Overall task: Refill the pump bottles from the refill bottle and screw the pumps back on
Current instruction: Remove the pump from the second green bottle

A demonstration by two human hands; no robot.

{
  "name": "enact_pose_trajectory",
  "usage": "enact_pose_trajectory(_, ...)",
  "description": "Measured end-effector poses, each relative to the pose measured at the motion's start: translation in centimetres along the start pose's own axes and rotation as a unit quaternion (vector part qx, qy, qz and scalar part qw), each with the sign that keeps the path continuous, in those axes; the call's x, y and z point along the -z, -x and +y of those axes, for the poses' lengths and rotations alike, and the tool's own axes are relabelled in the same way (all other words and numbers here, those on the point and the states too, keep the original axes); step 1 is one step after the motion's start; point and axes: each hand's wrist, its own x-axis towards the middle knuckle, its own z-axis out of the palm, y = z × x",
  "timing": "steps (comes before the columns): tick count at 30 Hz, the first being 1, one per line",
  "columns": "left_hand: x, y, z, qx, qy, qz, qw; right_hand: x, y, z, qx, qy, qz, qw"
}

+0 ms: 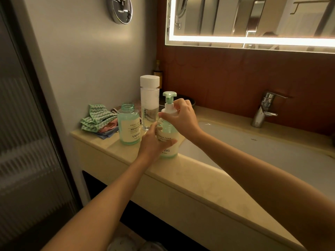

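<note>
- Head view: a backlit mirror point(253, 20) hangs on the wall above the washbasin point(253, 149).
- A cream counter point(181, 178) surrounds the washbasin; all the bottles stand on the stretch to the washbasin's left.
- A heap of cloths point(97, 118), green-and-white zigzag over pink and blue, lies farthest left of the washbasin, against the wall.
- The refill bottle point(149, 98), tall, clear and capped in white, stands upright left of the washbasin, behind both pump bottles; no writing on it can be read.
- The near pump bottle point(169, 140) stands at the washbasin's left rim. Its label reads "FRESH FOAM" and, lower, "…ING".
- The left hand point(154, 142) wraps its fingers round that bottle's body, covering the rest of the label.
- The right hand point(183, 116) pinches the white collar of the mint-green pump point(169, 98) at the bottle's neck.
- The open pump bottle point(129, 124), farther left of the washbasin, shows a bare threaded neck and pale green liquid; the label reads "FRESH FO…" and "YAPING", the small print illegible.
- A chrome tap point(262, 109) stands behind the washbasin.
- A dark bottle point(158, 71) sits in the corner left of the washbasin, its label unreadable.
</note>
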Motion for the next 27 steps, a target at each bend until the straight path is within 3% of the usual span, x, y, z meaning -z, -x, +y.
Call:
enact_pose_trajectory(7, 0.04, 0.14, 0.01, -0.004, 0.008, 0.004, 1.000, -0.01, 0.29, -0.01, -0.005, -0.068, -0.031, 0.997)
enact_pose_trajectory(15, 0.04, 0.22, 0.17, -0.001, 0.009, 0.001, 1.000, 0.13, -0.04, 0.13, -0.012, -0.040, -0.007, 0.999)
enact_pose_trajectory(23, -0.01, 0.23, 0.11, 0.000, 0.011, 0.006, 1.000, 0.42, 0.09, -0.13, -0.017, -0.084, -0.059, 0.995)
enact_pose_trajectory(27, -0.10, 0.08, 0.01, 0.009, 0.010, 0.002, 1.000, 0.00, -0.41, -0.07, -0.033, -0.047, -0.026, 0.998)
